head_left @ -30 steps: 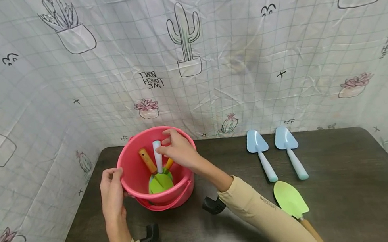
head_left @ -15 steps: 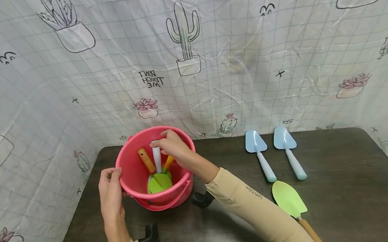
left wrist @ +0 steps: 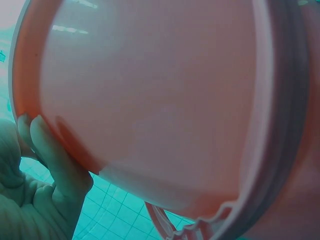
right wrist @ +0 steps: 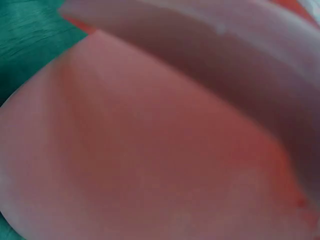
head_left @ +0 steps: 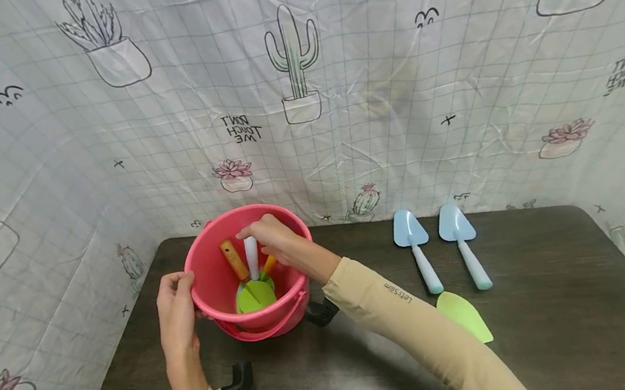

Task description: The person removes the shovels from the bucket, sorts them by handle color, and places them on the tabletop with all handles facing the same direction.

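Observation:
A pink bucket (head_left: 207,290) stands on the dark table at left, tilted a little toward me. My left hand (head_left: 176,310) grips its left rim between thumb and fingers; the left wrist view shows this hand (left wrist: 50,185) at the bucket's edge. Inside are a white-handled tool (head_left: 252,260), a wooden handle (head_left: 233,259), a yellow-orange handle (head_left: 269,264) and a green trowel blade (head_left: 256,296). My right hand (head_left: 279,237) reaches over the far right rim, its fingers at the white handle's top end, which they cover. Whether they pinch it is unclear.
Two trowels with blue blades, the left one (head_left: 410,229) and the right one (head_left: 456,223), lie right of the bucket. A green trowel (head_left: 464,316) lies nearer, its handle behind my right sleeve. A patterned cloth (head_left: 373,117) hangs behind the table.
My right hand has moved slightly left, and its fingers now cover the top of the white handle. The right forearm shifted left over the green trowel's handle. My left hand stays on the rim.

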The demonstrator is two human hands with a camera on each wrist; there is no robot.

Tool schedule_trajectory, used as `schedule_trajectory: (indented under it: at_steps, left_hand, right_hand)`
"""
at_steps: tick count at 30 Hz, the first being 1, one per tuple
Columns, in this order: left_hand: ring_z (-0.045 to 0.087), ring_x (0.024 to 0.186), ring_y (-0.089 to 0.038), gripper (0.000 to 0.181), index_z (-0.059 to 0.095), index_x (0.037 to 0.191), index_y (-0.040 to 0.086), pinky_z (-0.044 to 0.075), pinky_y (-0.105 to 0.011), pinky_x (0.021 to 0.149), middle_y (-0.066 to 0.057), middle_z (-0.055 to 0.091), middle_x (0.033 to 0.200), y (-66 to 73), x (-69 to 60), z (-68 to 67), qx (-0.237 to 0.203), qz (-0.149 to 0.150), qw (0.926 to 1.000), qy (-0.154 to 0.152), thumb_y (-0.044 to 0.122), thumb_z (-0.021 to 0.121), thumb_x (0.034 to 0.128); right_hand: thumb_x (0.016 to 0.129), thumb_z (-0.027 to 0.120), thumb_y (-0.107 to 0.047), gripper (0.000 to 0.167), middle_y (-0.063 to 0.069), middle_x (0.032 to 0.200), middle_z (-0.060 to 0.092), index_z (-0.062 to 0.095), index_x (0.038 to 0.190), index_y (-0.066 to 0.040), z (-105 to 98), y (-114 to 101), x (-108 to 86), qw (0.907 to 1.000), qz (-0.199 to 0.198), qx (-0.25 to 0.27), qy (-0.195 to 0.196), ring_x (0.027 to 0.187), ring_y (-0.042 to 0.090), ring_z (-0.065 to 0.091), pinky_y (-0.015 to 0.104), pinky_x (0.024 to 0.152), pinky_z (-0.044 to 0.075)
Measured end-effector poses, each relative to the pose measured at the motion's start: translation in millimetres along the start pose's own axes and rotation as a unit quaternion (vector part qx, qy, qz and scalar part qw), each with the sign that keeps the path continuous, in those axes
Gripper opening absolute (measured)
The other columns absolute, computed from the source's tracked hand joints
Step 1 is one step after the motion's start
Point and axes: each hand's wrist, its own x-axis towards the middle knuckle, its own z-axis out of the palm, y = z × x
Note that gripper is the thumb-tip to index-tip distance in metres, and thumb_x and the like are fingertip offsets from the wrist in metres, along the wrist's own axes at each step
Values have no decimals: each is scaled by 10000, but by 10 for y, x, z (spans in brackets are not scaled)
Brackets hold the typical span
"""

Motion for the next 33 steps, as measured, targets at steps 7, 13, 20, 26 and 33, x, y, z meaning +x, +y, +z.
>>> schedule_trajectory:
  at_steps: [7, 13, 20, 26, 33]
  left_hand:
    - [506, 494, -95, 218, 490, 1175, 46, 439, -218, 480, -16, 575, 697, 2, 6, 0, -8, 4, 10000, 17, 239, 474, 1074]
    - [506, 490, -89, 222, 491, 1180, 43, 437, -215, 475, -10, 573, 688, -7, 11, -4, -5, -11, 10000, 24, 237, 473, 1073]
    - [510, 489, -87, 221, 493, 1177, 42, 441, -210, 475, -13, 574, 695, -12, 7, 4, -30, 22, 10000, 26, 236, 475, 1073]
    - [498, 489, -89, 222, 494, 1181, 42, 435, -211, 474, -14, 573, 691, -12, 4, 5, -25, 28, 10000, 34, 236, 475, 1073]
    - [500, 492, -89, 221, 497, 1176, 44, 441, -211, 470, -5, 568, 707, -12, 9, 8, 7, 40, 10000, 51, 238, 475, 1073]
  right_hand:
    - [943, 670, -104, 443, 123, 1452, 521, 561, 1352, 30, 11, 0, 65, 9997, 137, 144, -128, 1339, 320, 451, 514, 1154, 373]
    - [932, 663, -71, 463, 147, 1411, 518, 530, 1357, 56, 26, -15, 120, 9952, 453, 843, -193, 1232, 315, 474, 441, 1110, 399]
    - [935, 687, -78, 307, 130, 1314, 600, 620, 1212, 36, 26, -3, 120, 9992, 360, 171, -35, 1173, 291, 527, 446, 1094, 436]
    - [939, 693, -46, 176, 130, 1107, 684, 571, 814, -17, 48, 35, 125, 9978, -79, -651, -84, 1075, 270, 614, 440, 1029, 510]
    - [927, 690, 13, 200, 127, 1096, 632, 612, 1109, 38, 39, 55, 89, 9911, -490, -1195, -307, 1014, 259, 595, 432, 981, 540]
